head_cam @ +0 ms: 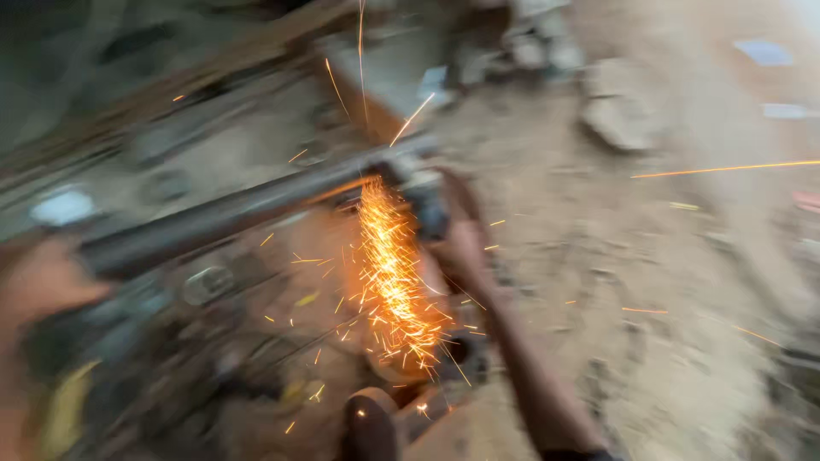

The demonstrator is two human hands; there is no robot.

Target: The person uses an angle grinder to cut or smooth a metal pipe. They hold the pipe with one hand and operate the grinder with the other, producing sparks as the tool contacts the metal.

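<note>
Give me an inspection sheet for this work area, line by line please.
Surface: bare dirt floor, sandy and uneven.
Job's things: long dark metal pipe; grinder against it, sparks falling.
Clutter: rubble chunk, blurred metal scrap under the pipe.
Grips: right hand on the grinder; left hand at the pipe's near end, its grip too blurred to judge.
Cables: nothing seen.
Surroundings: blurred debris at the far edge.

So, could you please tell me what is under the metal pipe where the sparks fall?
Under the pipe, sparks shower onto sandy ground. The blur hides anything else below.
</note>
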